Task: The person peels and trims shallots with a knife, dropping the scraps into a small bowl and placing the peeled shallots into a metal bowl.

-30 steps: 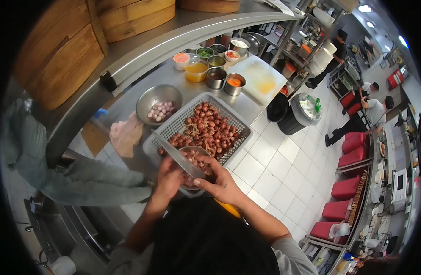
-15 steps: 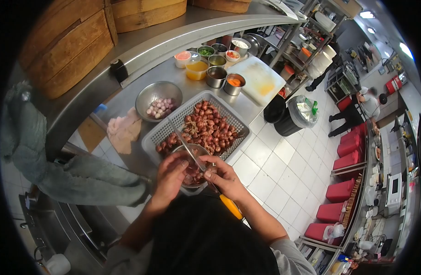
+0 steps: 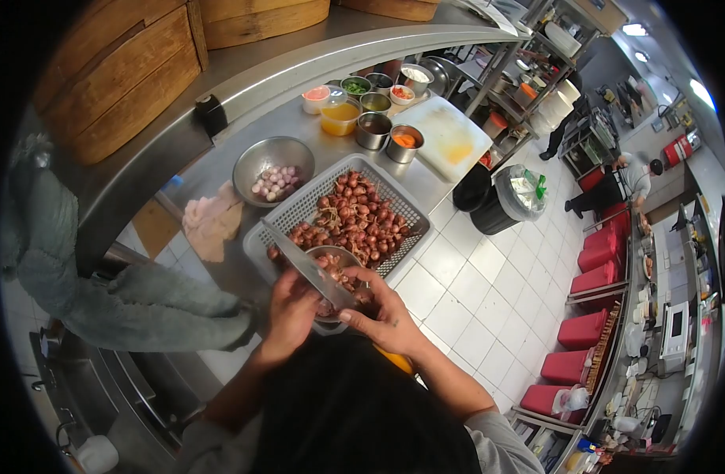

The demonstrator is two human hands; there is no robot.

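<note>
A grey perforated basket (image 3: 415, 246) full of red-brown shallots (image 3: 362, 213) rests on the steel counter. At its near corner a metal bowl (image 3: 339, 253) holds shallots and skins. My right hand (image 3: 384, 314) grips a knife (image 3: 309, 267) with a broad blade and a yellow handle. The blade points up and left over the bowl. My left hand (image 3: 291, 310) is closed behind the blade, and what its fingers hold is hidden. Beyond the basket's left side, another metal bowl (image 3: 260, 154) contains peeled shallots (image 3: 276, 183).
A pink cloth (image 3: 212, 221) lies at the left. Behind the basket are an orange liquid tub (image 3: 340, 117), small metal pots (image 3: 373, 130) and a cutting board (image 3: 443, 141). A grey towel (image 3: 149, 312) hangs at left. A person (image 3: 632, 182) stands far right near red bins (image 3: 581, 329).
The knife blade has tilted from nearly edge-on back to showing its flat side. My hands have shifted slightly over the bowl. The person at the far right has changed posture.
</note>
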